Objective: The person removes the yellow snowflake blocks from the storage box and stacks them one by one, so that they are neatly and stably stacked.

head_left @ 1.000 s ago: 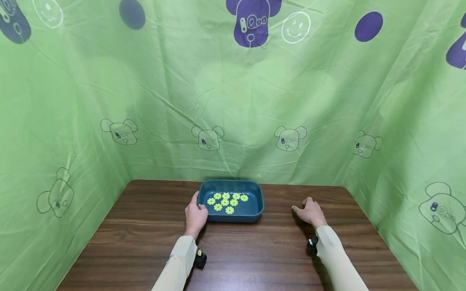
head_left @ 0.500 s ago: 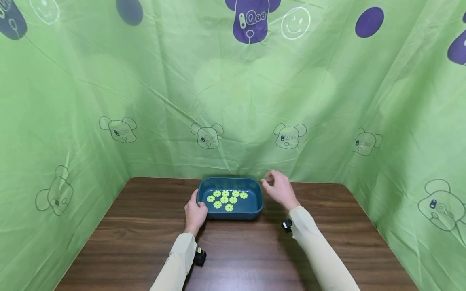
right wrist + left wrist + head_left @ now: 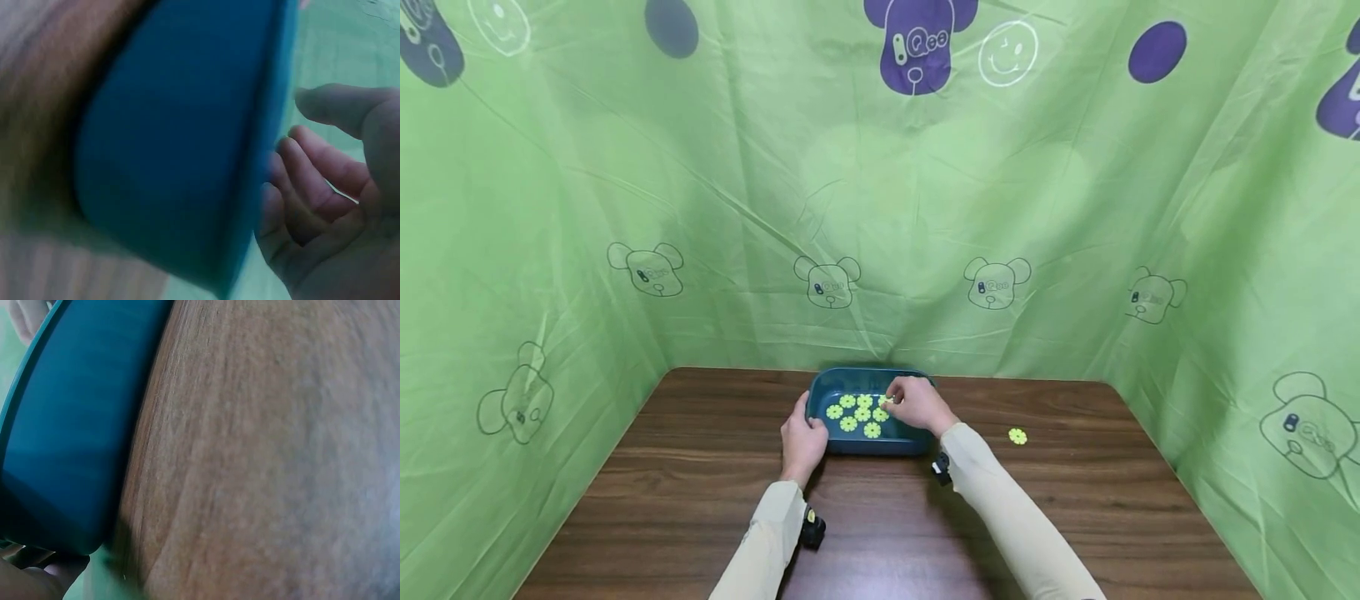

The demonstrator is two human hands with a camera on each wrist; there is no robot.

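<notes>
A dark blue rectangular plastic basin (image 3: pixel 872 447) stands at the back of the table. My left hand (image 3: pixel 802 442) grips its left end, thumb over the front corner; in the left wrist view the fingers (image 3: pixel 53 572) lie against its end wall. Several yellow-green, flower-shaped notched discs (image 3: pixel 862 413) lie flat inside. My right hand (image 3: pixel 919 404) reaches over the right side of the basin, thumb and fingertips close over the rightmost discs and partly hiding them. In the right wrist view its thumb (image 3: pixel 331 106) stands apart from the bent fingers, with nothing visible between them.
One more such disc (image 3: pixel 1017 436) lies alone on the brown wood-grain table (image 3: pixel 880 533), to the right of the basin. A green printed curtain (image 3: pixel 895 208) closes off the back and both sides, close behind the basin.
My right hand has risen from the right part of the table and moved left over the basin. A single disc now shows where it was. The left hand stays on the basin.
</notes>
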